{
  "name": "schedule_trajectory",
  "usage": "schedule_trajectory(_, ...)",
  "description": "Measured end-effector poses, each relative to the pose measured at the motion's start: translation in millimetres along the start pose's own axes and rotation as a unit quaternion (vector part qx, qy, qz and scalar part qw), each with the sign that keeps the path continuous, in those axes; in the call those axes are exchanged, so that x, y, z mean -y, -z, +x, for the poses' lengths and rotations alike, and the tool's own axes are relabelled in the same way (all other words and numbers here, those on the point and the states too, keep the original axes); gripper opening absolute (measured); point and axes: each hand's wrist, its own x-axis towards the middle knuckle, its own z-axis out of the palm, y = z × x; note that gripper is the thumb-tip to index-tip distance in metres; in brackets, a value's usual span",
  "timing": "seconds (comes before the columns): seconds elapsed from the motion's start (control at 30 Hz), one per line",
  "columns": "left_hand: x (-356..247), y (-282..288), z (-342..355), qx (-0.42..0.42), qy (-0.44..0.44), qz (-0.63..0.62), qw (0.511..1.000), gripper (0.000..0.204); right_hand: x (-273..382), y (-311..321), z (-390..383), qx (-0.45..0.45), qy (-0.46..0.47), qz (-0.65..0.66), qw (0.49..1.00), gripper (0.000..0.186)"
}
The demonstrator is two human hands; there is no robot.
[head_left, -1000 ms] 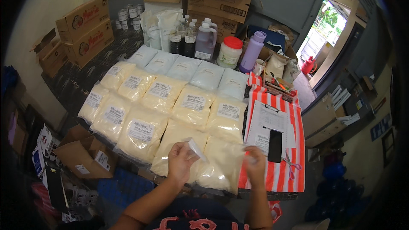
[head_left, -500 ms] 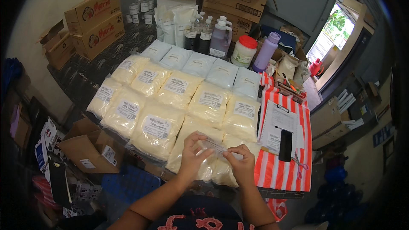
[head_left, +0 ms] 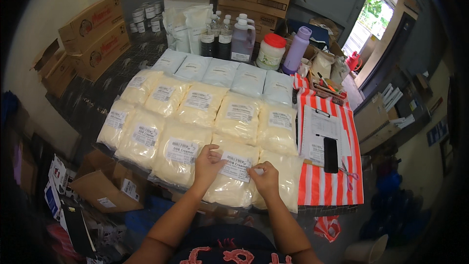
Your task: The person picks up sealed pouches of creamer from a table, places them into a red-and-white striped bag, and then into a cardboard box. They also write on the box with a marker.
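Both hands are at a white printed label [head_left: 235, 167], which lies over the front of a clear plastic bag of pale yellow powder [head_left: 229, 193] at the table's near edge. My left hand [head_left: 207, 165] has its fingers closed at the label's left edge. At its right edge my right hand [head_left: 266, 180] pinches the corner, with a small whitish bit showing by the fingers. Just right of this bag lies another powder bag [head_left: 287, 178] with no label visible on top. Similar labelled bags [head_left: 183, 154] stretch left and behind in rows.
Pale blue-white packs [head_left: 222, 72] lie behind the yellow ones. Bottles [head_left: 243, 39], a red-lidded jar [head_left: 271, 53] and a purple tumbler [head_left: 297, 50] stand farther back. A clipboard [head_left: 325, 122], phone [head_left: 330, 155] and scissors [head_left: 349, 170] rest on red-striped plastic [head_left: 349, 190] at right.
The label, held up between both hands before, is now down flat against the bag. My hands have moved slightly left and lower onto it. The view has shifted a little.
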Motion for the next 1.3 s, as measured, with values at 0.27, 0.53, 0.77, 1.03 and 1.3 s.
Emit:
schedule_trajectory(0.27,12,4,8,-0.013,-0.015,0.036,0.999,0.041,4,-8,10,-0.024,-0.002,-0.023,0.999,0.025)
schedule_trajectory(0.53,17,0,14,-0.022,-0.045,0.025,0.998,0.037,8,-17,8,-0.036,-0.026,-0.098,0.994,0.024)
schedule_trajectory(0.77,7,-4,10,-0.028,-0.053,0.11,0.992,0.039,8,-18,9,-0.024,-0.015,-0.149,0.988,0.024)
schedule_trajectory(1.03,-15,-5,-5,-0.081,-0.146,0.318,0.933,0.045,-2,10,9,-0.02,0.055,0.001,0.998,0.025)
schedule_trajectory(1.3,-19,-77,-26,0.121,-0.235,0.538,0.8,0.064,-59,138,22,-0.104,-0.163,0.45,0.872,0.019)
